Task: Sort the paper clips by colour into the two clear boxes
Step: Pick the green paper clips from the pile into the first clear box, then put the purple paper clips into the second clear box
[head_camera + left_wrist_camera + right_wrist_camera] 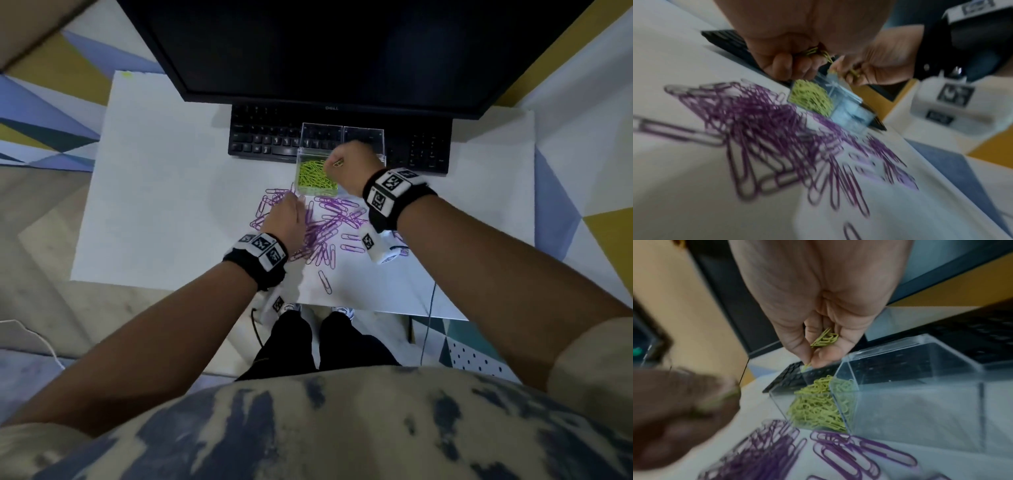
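A clear box (pixel 317 185) holds a heap of green paper clips (pixel 818 404). The clear box to its right (pixel 910 386) has no clips in it. Purple paper clips (pixel 325 226) lie scattered on the white table in front of both boxes. My right hand (pixel 337 162) hovers over the green box's right side, its fingers curled round a few green clips (pixel 824 339). My left hand (pixel 291 205) is low over the purple pile, just left of the green box. Its curled fingers (pixel 789 65) also grip green clips (pixel 813 50).
A black keyboard (pixel 267 137) lies right behind the boxes under a dark monitor (pixel 329 51). The white table (pixel 154 188) has bare surface to the left of the clips. Its front edge is close to my legs.
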A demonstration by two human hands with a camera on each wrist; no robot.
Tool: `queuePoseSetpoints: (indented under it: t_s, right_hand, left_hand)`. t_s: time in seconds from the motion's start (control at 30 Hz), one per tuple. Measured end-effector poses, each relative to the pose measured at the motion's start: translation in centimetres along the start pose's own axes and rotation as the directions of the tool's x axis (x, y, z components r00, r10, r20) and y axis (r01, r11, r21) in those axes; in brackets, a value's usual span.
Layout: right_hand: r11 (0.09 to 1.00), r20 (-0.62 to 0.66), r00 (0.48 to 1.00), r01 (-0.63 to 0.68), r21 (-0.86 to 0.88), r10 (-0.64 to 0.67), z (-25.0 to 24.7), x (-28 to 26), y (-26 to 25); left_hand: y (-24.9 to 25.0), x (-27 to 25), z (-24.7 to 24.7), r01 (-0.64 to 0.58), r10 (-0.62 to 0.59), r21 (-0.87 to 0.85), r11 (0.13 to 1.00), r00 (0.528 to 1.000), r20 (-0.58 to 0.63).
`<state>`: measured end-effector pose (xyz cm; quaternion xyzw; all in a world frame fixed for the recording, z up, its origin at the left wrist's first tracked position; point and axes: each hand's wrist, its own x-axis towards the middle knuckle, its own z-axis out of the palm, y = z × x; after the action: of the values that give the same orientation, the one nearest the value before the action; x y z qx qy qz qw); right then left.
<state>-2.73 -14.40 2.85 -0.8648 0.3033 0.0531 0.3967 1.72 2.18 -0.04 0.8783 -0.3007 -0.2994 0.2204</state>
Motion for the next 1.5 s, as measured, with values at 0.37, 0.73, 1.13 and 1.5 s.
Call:
queuePoseSetpoints:
  t_s: [0.37, 0.73, 1.13, 1.5]
  right_hand:
    - [0.981, -0.009, 0.988, 0.154, -0.122, -0.156, 1.0, 0.2, 0.3]
    - [0.948, -0.200, 0.926, -0.313, 0.065, 0.320, -2.8, -7.8, 12.0]
    - [0.909, -0.106, 0.936, -0.351, -0.227, 0.335, 1.5, -7.9, 11.8]
    - [0.934, -0.128, 0.945, -0.319, -0.161, 0.301, 3.6, -8.5, 11.0]
  left_hand:
    - [3.2, 6.6, -4.8, -0.246, 0.236, 0.336, 0.909, 0.969, 0.071]
    - [5.6, 7.9, -2.4, -0.482, 0.372, 0.690, 0.540, 0.872, 0.318]
    - [4.6, 1.8, 5.8, -0.600, 0.464, 0.437, 0.670, 0.798, 0.384]
    - [5.3, 1.7, 8.0, -0.510, 0.375, 0.520, 0.685, 0.859, 0.349]
